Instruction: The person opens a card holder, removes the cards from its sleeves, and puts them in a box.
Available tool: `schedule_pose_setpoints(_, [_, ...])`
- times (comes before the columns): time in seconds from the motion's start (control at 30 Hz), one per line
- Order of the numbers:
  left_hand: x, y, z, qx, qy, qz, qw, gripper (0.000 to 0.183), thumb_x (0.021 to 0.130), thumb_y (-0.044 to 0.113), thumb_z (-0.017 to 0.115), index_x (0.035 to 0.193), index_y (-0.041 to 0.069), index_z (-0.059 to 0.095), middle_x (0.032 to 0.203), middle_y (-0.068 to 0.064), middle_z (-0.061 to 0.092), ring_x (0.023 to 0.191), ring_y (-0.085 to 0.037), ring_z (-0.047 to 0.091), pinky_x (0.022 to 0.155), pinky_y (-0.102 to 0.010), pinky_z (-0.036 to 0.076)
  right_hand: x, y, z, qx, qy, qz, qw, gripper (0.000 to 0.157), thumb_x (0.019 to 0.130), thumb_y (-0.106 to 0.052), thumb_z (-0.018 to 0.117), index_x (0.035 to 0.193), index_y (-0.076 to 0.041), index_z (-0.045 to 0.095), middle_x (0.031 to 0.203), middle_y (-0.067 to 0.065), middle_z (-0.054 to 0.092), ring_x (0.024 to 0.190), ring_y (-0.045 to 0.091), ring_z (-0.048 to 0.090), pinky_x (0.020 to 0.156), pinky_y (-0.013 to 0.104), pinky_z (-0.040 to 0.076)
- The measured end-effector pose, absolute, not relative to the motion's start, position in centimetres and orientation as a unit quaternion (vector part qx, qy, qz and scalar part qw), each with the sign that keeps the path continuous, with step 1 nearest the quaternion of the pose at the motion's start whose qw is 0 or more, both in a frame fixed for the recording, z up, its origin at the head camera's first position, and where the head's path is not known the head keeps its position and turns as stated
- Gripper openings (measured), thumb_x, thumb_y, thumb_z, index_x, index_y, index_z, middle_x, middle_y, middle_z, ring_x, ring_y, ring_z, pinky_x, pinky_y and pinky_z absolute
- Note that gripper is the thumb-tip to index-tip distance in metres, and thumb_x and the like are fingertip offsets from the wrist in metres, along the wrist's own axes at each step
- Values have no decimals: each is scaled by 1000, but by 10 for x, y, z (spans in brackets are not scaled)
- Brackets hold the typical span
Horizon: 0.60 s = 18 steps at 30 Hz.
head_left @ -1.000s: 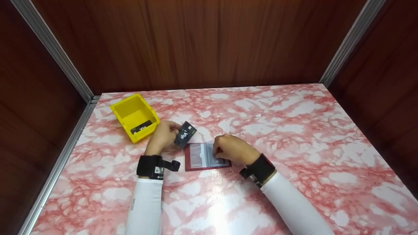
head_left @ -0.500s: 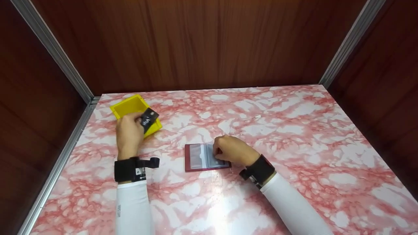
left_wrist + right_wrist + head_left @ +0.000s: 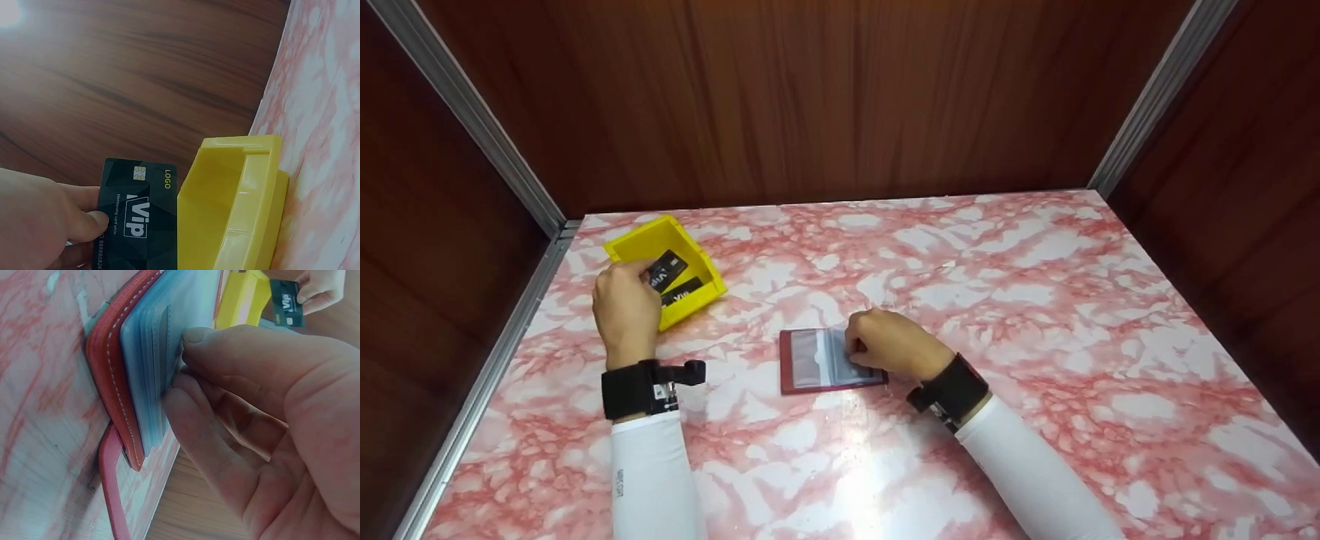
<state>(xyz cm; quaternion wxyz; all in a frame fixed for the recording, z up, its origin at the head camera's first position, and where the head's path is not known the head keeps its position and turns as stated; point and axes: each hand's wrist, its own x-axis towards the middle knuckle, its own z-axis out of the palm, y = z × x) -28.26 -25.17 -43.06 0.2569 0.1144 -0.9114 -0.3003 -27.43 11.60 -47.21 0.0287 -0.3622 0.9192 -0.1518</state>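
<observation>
My left hand point(image 3: 627, 309) pinches a black "Vip" membership card point(image 3: 140, 216) at its edge, over the yellow bin point(image 3: 697, 304). Inside the bin, near its front wall, lies another black Vip card point(image 3: 685, 289). A red card holder point(image 3: 786, 361) lies spread on the table with clear plastic sleeves point(image 3: 810, 358) showing. My right hand point(image 3: 898, 345) is at the holder's right half. In the right wrist view its thumb and fingers pinch the edge of the sleeves point(image 3: 147, 365); a strap of the red cover point(image 3: 112, 478) hangs below them.
The table point(image 3: 997, 315) has a pink and white marbled top. Brown wood-grain panels point(image 3: 825, 97) stand behind it and on both sides, with metal corner posts point(image 3: 1155, 90). The bin sits at the table's back left.
My left hand has carried the card left from beside the card holder to over the yellow bin. My right hand has stayed at the holder.
</observation>
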Motion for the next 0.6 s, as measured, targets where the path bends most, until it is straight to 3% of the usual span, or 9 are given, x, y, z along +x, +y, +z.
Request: schedule_pose_setpoints(0.6, [-303,-249,-440,91,-927,-285,227,36,100,-8,53,124,-1,79,126,-33,75,114,-53,71,104,-63,55,-275,115,-470,-359,920,-153,42,4,94,-12,83,92,-10,80,96,6,75,82,16,64,78,35,59])
